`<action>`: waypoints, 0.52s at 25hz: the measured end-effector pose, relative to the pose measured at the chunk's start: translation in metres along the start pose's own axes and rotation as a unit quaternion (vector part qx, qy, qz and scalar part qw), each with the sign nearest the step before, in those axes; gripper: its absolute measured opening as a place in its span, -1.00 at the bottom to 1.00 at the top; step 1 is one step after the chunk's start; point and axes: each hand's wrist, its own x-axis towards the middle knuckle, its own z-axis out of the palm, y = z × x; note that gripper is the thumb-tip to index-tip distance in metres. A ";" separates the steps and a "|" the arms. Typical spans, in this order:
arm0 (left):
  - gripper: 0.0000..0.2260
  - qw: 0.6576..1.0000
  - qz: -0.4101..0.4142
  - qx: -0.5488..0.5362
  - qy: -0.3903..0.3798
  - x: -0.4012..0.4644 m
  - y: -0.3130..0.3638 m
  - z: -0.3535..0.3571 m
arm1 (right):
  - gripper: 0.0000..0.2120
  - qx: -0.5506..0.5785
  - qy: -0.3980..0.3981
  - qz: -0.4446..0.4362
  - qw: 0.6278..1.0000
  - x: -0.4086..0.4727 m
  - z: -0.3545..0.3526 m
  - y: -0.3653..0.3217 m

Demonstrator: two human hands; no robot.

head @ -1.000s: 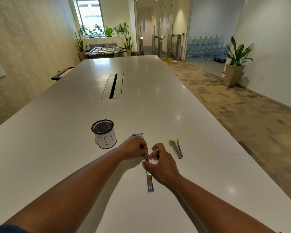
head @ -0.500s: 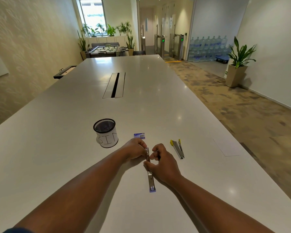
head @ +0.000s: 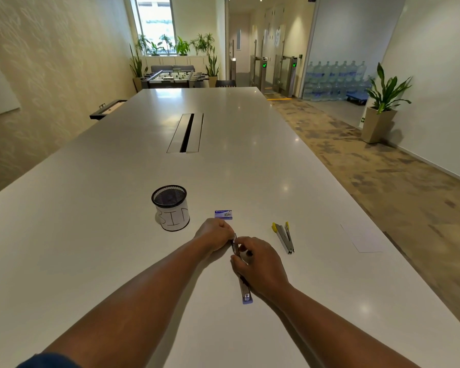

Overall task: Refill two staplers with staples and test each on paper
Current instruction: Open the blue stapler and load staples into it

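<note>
Right hand lies over the middle of the opened blue stapler, its fingers curled onto the metal rail; the stapler's blue end projects toward the person on the desk. Left hand, touching the rail's far end, pinches it with curled fingers. Right of both hands, apart, lies the yellow stapler, opened. Just beyond the left hand sits the staple box; farther left stands a mesh cup labelled "BIN". Paper lies far right.
</note>
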 end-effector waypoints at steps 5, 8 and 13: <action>-0.91 0.999 0.017 -0.039 0.005 -0.002 -0.009 -0.002 | -0.73 -0.041 -0.007 -0.001 0.999 0.003 0.003 -0.002; -0.88 0.998 0.041 -0.051 0.027 -0.005 -0.017 -0.004 | -0.71 -0.042 -0.012 0.007 0.999 0.003 0.003 -0.001; -0.85 0.990 0.085 -0.077 0.085 -0.020 -0.028 0.004 | -0.43 -0.041 -0.050 0.040 0.997 0.006 0.000 -0.006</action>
